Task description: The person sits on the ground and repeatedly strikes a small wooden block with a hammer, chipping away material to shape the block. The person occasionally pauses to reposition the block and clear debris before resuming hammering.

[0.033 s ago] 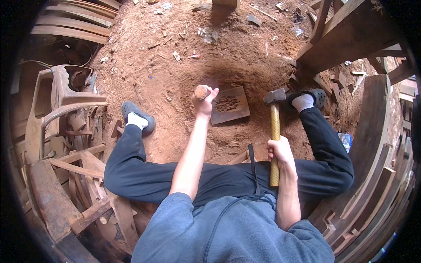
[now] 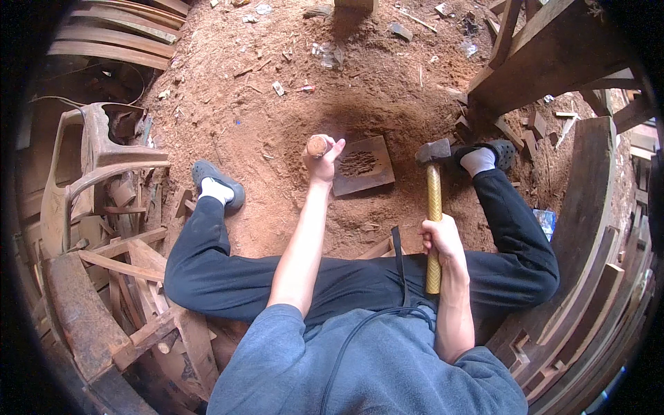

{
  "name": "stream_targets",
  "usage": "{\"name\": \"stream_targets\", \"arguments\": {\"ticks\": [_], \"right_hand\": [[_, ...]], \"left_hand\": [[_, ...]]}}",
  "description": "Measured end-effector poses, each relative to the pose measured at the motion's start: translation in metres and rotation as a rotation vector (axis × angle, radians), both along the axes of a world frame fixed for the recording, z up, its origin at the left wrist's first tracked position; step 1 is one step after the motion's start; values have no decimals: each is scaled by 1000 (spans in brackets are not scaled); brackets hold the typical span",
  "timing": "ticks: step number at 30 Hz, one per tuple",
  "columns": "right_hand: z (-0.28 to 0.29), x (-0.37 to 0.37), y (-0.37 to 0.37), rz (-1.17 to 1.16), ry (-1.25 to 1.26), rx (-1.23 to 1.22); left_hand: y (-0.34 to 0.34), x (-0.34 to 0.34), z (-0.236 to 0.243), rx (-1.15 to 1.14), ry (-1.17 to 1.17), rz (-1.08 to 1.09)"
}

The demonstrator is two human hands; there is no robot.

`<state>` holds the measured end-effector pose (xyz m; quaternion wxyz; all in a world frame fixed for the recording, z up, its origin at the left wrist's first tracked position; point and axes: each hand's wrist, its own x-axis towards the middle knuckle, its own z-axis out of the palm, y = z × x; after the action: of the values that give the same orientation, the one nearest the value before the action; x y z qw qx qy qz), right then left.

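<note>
Hammer (image 2: 434, 190), right of the carved board (image 2: 360, 182), is wrapped low on its yellow shaft (image 2: 434, 204) by the right hand (image 2: 445, 240); stiff, probably head-heavy, best held there. A wooden handle (image 2: 317, 145) is clasped by the left hand (image 2: 320, 166).

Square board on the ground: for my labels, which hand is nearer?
Left hand, seen at the left edge of the board; right hand, gripping the hammer, is farther, lower right.

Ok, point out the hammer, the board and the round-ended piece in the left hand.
Hammer (image 2: 434, 195), head view: on its yellow shaft.
Board (image 2: 363, 182), head view: on its face, below the rough patch.
Round-ended piece (image 2: 317, 145), head view: on its round end.
</note>
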<state>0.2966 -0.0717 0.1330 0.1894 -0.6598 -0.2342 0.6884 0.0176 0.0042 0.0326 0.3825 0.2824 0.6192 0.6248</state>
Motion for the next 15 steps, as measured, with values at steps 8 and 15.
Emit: {"name": "stream_targets", "arguments": {"ticks": [8,15], "right_hand": [[-1,-3,2,21,-6,-12],[-2,-4,2,43,-16,-17]], "left_hand": [[8,-8,-17,48,58,26],[11,-6,-23,47,57,8]]}}
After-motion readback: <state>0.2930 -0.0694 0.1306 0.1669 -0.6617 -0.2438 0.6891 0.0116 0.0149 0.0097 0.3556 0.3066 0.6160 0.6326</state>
